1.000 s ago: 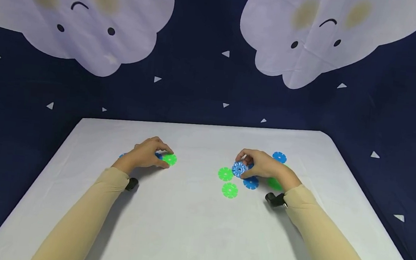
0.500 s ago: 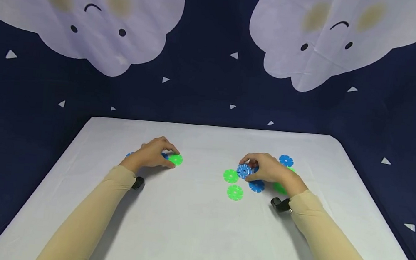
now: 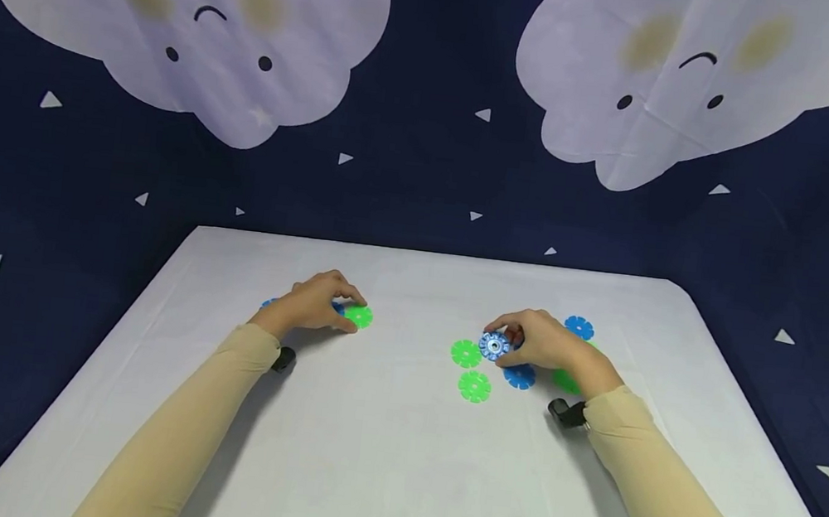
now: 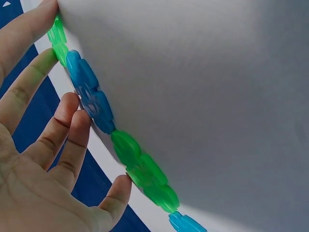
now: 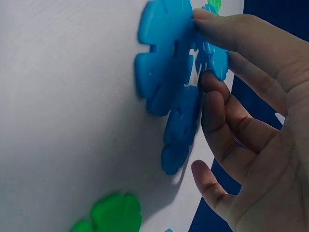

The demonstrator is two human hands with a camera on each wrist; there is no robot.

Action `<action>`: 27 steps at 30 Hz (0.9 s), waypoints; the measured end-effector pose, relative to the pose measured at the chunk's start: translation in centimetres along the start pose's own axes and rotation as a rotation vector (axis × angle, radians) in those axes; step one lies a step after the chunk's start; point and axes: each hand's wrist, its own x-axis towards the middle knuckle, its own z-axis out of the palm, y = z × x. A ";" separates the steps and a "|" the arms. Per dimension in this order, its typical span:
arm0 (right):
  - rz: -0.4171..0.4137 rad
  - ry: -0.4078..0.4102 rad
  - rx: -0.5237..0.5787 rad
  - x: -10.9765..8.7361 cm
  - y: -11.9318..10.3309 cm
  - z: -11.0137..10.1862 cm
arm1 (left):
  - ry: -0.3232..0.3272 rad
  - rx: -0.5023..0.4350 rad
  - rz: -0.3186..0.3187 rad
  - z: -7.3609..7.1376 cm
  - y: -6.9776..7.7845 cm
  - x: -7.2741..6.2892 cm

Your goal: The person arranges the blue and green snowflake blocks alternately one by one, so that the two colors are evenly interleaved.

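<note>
At the left, my left hand pinches the edges of a green notched disc with thumb and index finger. That disc ends a row lying on the table; the left wrist view shows a blue disc and another green disc following it, partly under the hand. My right hand holds a blue notched disc by its rim, tilted up with its face toward the head camera. Behind it in the right wrist view are another blue disc and more blue near the fingers.
Two green discs lie left of and below the right hand. A blue disc lies below that hand, another blue disc beyond it, and a green disc beside the wrist. The white table meets a dark cloud-print cloth.
The head view has turned slightly, so everything sits farther right in it. Both hands keep their places over the discs; the held blue disc's tilt varies a little.
</note>
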 end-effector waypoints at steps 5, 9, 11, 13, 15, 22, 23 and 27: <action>-0.011 0.003 -0.008 -0.2 0.1 -0.1 | -0.006 0.001 0.002 0.1 0.2 0.3; -0.017 0.022 -0.028 0.0 0.0 -0.1 | -0.004 0.000 -0.007 0.1 0.1 0.3; -0.018 0.030 -0.031 0.1 -0.1 -0.1 | -0.004 -0.001 -0.012 0.1 0.0 0.2; -0.018 0.039 -0.024 0.3 -0.2 -0.1 | -0.004 -0.006 -0.010 0.1 -0.1 0.1; -0.014 0.051 -0.009 0.7 -0.4 -0.1 | -0.003 -0.008 -0.010 0.1 -0.2 0.1; -0.029 0.098 0.008 2.2 -2.4 -0.4 | 0.003 -0.014 -0.002 0.1 -0.3 0.1; -0.033 0.105 0.005 2.5 -2.8 -0.3 | 0.003 -0.013 0.001 0.2 -0.3 0.2; -0.058 0.125 -0.014 3.8 -4.4 0.2 | 0.001 -0.018 0.002 0.2 -0.4 0.2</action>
